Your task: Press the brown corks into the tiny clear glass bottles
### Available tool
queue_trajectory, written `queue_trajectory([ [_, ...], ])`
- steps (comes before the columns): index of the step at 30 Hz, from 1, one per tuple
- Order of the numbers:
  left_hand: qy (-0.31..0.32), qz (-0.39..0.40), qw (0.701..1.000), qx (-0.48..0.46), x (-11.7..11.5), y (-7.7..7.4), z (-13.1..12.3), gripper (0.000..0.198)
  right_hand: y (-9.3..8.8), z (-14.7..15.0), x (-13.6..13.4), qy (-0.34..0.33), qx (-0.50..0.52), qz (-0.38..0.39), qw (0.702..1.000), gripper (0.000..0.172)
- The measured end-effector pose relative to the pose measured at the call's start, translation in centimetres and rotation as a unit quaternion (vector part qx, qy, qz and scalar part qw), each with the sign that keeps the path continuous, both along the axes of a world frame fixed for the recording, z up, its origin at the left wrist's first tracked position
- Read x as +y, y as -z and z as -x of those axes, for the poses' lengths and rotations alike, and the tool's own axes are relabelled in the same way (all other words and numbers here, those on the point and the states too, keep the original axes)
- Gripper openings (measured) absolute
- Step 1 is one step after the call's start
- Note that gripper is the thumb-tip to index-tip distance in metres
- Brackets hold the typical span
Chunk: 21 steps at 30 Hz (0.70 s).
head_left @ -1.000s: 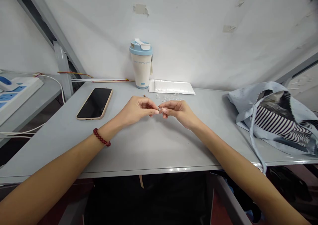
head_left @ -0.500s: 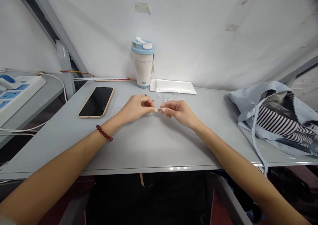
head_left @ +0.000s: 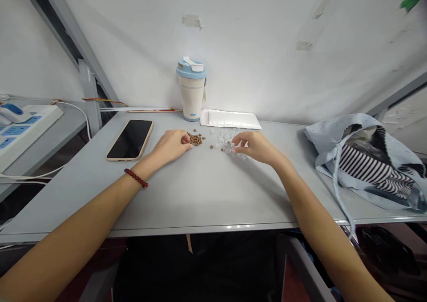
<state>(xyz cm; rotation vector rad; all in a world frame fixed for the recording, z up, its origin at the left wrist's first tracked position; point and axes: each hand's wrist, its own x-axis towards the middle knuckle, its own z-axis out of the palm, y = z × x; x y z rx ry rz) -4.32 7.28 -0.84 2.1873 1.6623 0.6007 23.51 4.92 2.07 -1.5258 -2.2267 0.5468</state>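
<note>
near the frame's centre the left hand (head_left: 171, 144) rests on the grey desk (head_left: 200, 195), fingers curled, tips touching a small heap of brown pieces (head_left: 195, 138) (whether one is pinched, i cannot tell). just right of it, the right hand (head_left: 255, 147) arches over scattered clear pieces (head_left: 228, 142), fingertips on them, grip unclear. farther back: phone (head_left: 130, 138), tumbler (head_left: 191, 88), white packet (head_left: 230, 118).

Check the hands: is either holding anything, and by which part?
Cannot tell. The left hand touches the brown pieces; the right hand rests on the clear pieces. Any pinched piece is too small to see.
</note>
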Motion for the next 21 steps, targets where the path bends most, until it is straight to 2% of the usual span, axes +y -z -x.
queue_trajectory([
  [3,-0.001,0.006,1.0,0.015,-0.1,0.2,-0.4,0.021,-0.6,-0.5,-0.2,0.007,-0.035,0.052,0.998,0.025],
  [5,-0.003,0.01,1.0,0.022,-0.2,0.1,-0.6,0.021,-0.6,-0.2,-0.3,0.001,-0.055,0.071,0.996,0.025],
  [12,-0.032,0.007,0.999,0.028,-0.7,-0.9,-0.6,0.018,0.2,1.1,-0.6,-0.049,-0.108,0.044,0.992,0.025],
  [16,-0.028,0.035,0.995,-0.093,-1.0,-1.1,-1.0,0.013,0.3,1.4,-0.8,-0.039,-0.168,0.029,0.985,0.026],
  [21,0.023,0.125,0.964,-0.234,-1.7,-1.1,-2.0,0.017,-0.1,1.8,-1.1,-0.036,-0.211,-0.002,0.977,0.022],
])
